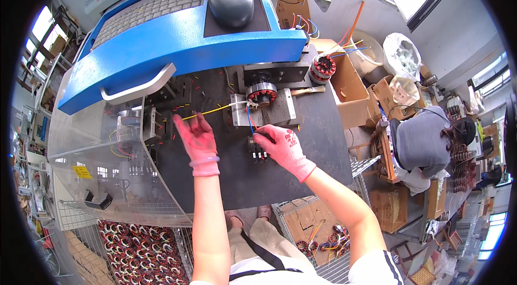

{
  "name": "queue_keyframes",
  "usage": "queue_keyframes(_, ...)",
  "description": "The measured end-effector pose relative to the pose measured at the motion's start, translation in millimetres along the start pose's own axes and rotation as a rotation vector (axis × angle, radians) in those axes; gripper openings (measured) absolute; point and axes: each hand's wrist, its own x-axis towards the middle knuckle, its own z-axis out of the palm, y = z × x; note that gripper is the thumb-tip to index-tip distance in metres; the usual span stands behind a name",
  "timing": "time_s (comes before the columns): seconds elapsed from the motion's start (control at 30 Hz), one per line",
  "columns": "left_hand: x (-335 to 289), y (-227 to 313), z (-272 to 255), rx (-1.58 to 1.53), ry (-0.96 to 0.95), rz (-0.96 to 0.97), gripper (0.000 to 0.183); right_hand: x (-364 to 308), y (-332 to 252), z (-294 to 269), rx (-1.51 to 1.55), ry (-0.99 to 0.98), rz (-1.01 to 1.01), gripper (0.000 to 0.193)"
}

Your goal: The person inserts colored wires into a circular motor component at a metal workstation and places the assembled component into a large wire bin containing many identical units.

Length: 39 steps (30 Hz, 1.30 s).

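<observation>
A stator (262, 93) with red windings and a metal rim sits on a metal fixture at the middle of the dark worktop. Its yellow wire (218, 109) runs straight out to the left, to the fingers of my pink-gloved left hand (198, 139), which appear to grip its end. Blue and red wires (250, 118) lead from the stator down towards a small black terminal block (258, 153) with several metal-tipped contacts. My right hand (281, 148), also gloved, has its fingers closed at the block's upper edge; the fingers cover the wire ends.
Overhead hangs a blue shelf (161, 53) with keyboard and mouse (231, 5). A clear guard (121, 161) stands left. Another stator (322, 68) and a brush (308, 90) lie to the right. Cardboard boxes (347, 104) and a seated person (423, 142) are beyond; below are baskets of stators (140, 250).
</observation>
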Motion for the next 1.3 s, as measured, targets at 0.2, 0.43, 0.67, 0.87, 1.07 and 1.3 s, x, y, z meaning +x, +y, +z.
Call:
queue_keyframes(0.2, -71.3, 11.1, 14.2, 0.670, -0.621, -0.082, 0.052, 37.2, 0.0, 14.7, 0.980, -0.460, 0.413, 0.030)
queue_keyframes(0.43, -131.6, 18.3, -55.2, 1.516, -0.825, 0.160, 0.043, 26.6, -22.4, -8.0, 0.029, -0.228, 0.111, 0.021)
queue_keyframes(0.67, -122.8, -20.9, -112.2, 2.287, -0.947, 0.517, 0.064, 12.7, 12.6, 0.6, -0.192, -0.044, -0.202, 0.016)
queue_keyframes(0.87, -124.8, -27.8, -117.7, 2.430, -0.961, 0.601, 0.067, 15.2, 25.0, 10.4, -0.391, -0.017, -0.311, 0.018)
queue_keyframes(1.07, -126.4, -30.2, -119.4, 2.423, -0.944, 0.633, 0.067, 16.8, 36.0, 17.1, -0.464, -0.038, -0.337, 0.016)
queue_keyframes(1.3, -130.1, -19.1, -126.3, 1.640, -0.635, 0.298, 0.054, 8.3, 40.7, 16.4, -0.498, 0.029, -0.355, 0.018)
